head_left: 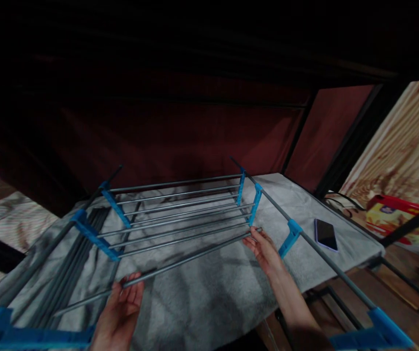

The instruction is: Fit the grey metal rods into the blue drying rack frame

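A thin grey metal rod slants across the front of a partly assembled rack, clear of the rack's fixed bars. Near its left end, my left hand is closed around the rod, thumb on top. The fingers of my right hand pinch its right end, just below a blue plastic bracket. Behind the hands, several grey crossbars span between blue brackets on two long side poles. On the right pole, another blue bracket sits beside my right wrist, with no crossbar in it.
Several loose rods lie at the left on the grey cloth-covered table. A phone rests near the right edge. Large blue brackets stand at the front corners. A dark red panel rises behind; a red-yellow package is farther right.
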